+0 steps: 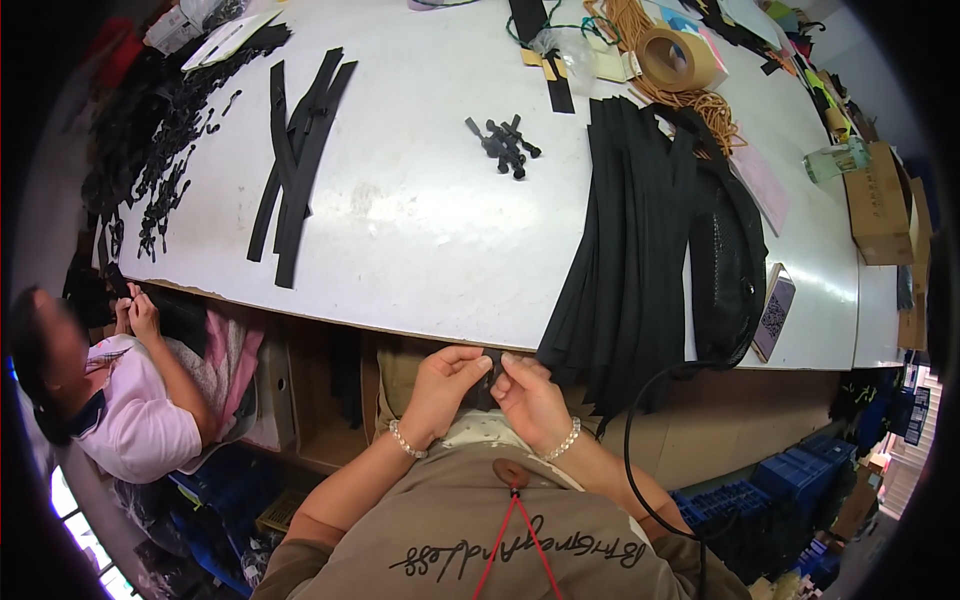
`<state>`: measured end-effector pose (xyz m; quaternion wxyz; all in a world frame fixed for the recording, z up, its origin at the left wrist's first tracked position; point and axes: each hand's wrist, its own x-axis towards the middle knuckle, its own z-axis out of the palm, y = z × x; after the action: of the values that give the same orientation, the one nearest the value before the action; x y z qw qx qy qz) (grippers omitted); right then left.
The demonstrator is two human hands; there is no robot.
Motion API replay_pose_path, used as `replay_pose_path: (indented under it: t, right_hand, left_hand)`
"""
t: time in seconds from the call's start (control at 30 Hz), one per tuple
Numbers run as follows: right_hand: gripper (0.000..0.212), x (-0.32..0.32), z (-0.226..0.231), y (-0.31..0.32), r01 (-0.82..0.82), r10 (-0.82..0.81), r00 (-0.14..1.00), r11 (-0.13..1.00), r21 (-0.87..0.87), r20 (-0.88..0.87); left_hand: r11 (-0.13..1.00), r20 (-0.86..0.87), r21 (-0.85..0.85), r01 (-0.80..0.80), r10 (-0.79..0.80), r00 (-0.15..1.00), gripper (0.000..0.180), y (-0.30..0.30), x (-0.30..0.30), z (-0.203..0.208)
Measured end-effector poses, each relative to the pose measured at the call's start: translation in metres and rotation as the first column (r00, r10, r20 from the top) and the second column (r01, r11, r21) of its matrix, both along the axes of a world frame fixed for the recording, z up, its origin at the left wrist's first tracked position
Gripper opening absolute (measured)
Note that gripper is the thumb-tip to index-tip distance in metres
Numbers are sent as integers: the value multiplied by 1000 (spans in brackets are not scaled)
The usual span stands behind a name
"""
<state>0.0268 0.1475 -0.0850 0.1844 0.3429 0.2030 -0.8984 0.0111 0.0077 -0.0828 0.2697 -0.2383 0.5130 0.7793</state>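
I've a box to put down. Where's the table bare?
The widest bare patch of table lies between the crossed strips and the strip bundle, on the near side of the small parts, reaching the front edge by the left hand. A smaller one lies between the crossed strips and the scattered pieces. Crowded: far left, and right around tape and cord.

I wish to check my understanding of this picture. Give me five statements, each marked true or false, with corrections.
1. The left hand and the right hand hold a dark piece between them. True.
2. The tape roll lies at the left end of the table. False: it lies toward the far right.
3. Small black pieces lie left of the large bundle of black strips. True.
4. Only the right wrist wears a beaded bracelet. False: both wrists do.
5. Another person is at the left. True.
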Motion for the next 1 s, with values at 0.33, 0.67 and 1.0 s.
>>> replay_pose_path:
  t: [0.33, 0.67, 1.0]
  right_hand:
    - [10, 14, 13, 1, -9, 111, 941, 953, 304, -320]
    - [15, 15, 23, 3, 114, 238, 792, 848, 518, -563]
    - [15, 14, 29, 6, 162, 281, 717, 824, 543, -638]
  left_hand:
    - [991, -419, -137, -5, -54, 906, 9, -5, 10, 4]
    - [952, -781, -303, -34, -228, 581, 14, -11, 5, 8]
    - [979, -711, -195, 68, -188, 678, 15, -12, 8, 17]
